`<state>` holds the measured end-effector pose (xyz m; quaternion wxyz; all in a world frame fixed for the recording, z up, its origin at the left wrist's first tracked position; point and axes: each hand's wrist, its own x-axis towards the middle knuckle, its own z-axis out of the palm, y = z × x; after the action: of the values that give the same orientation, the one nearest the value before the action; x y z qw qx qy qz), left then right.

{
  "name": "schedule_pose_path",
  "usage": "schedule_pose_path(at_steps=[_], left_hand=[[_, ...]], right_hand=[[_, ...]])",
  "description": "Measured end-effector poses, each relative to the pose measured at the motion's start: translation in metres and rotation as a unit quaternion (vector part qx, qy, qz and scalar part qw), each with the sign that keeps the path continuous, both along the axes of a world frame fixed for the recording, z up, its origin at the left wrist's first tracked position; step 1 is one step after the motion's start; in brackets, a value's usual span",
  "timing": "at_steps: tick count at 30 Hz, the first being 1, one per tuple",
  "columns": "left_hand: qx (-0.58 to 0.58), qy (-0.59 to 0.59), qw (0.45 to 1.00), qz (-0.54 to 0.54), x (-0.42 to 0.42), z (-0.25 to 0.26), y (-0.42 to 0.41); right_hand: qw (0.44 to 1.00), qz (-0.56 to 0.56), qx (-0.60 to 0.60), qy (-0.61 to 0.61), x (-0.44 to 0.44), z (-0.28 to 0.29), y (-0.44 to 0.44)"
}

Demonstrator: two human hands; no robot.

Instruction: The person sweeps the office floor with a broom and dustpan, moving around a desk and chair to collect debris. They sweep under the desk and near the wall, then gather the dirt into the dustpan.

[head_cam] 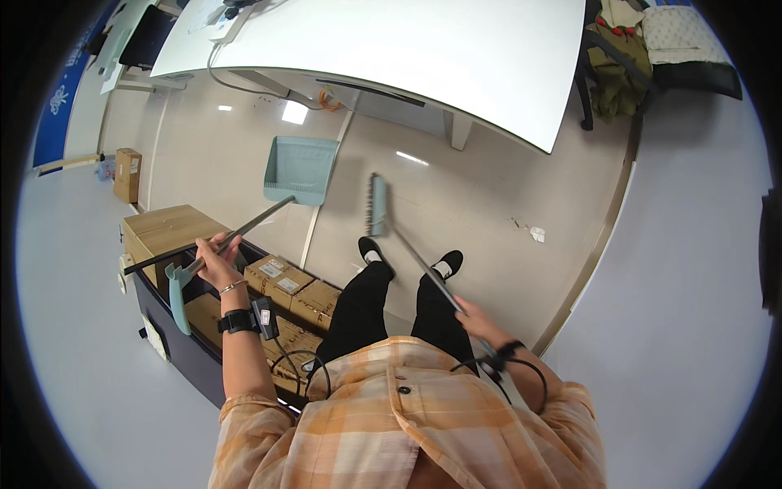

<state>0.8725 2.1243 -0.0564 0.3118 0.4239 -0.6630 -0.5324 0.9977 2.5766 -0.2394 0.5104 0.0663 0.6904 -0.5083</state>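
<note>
My left hand [215, 261] is closed round the metal pole of a long-handled dustpan [300, 166], near its pale teal grip [178, 299]. The dustpan's teal pan, with a toothed edge, is over the tiled floor left of centre. In my right hand [479, 321] is the metal pole of a broom [379, 205]. The broom's teal head with dark bristles is right of the dustpan, apart from it, close to my left shoe. White scraps [537, 234] and small dark debris [518, 225] lie on the floor to the right.
A white table [391, 55] spans the far side, with a power strip [231, 29] and a cable hanging down. Cardboard boxes [278, 281] sit in a dark open-topped container [177, 351] at my left. A chair [588, 79] holding cloth stands far right. An orange cable [328, 101] is under the table.
</note>
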Motion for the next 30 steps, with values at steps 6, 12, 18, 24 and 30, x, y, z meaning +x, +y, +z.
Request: schedule_pose_path(at_steps=[6, 12, 18, 24, 30], left_hand=[[-0.02, -0.034, 0.999, -0.027, -0.008, 0.002, 0.023], [0.001, -0.042, 0.996, -0.075, -0.013, -0.022, 0.03], [0.037, -0.053, 0.993, -0.1, -0.016, -0.053, 0.033], [0.07, -0.096, 0.982, -0.145, -0.033, -0.068, 0.033], [0.1, -0.124, 0.971, -0.181, -0.056, -0.096, 0.019]], right_hand=[[0.995, 0.066, 0.063, -0.036, -0.015, -0.057, -0.052], [0.988, -0.075, 0.124, 0.059, 0.088, -0.076, 0.116], [0.976, -0.088, 0.198, -0.03, 0.072, 0.06, 0.14], [0.972, -0.162, 0.132, 0.105, 0.054, 0.01, 0.066], [0.958, -0.253, 0.087, -0.101, -0.05, -0.019, -0.007]])
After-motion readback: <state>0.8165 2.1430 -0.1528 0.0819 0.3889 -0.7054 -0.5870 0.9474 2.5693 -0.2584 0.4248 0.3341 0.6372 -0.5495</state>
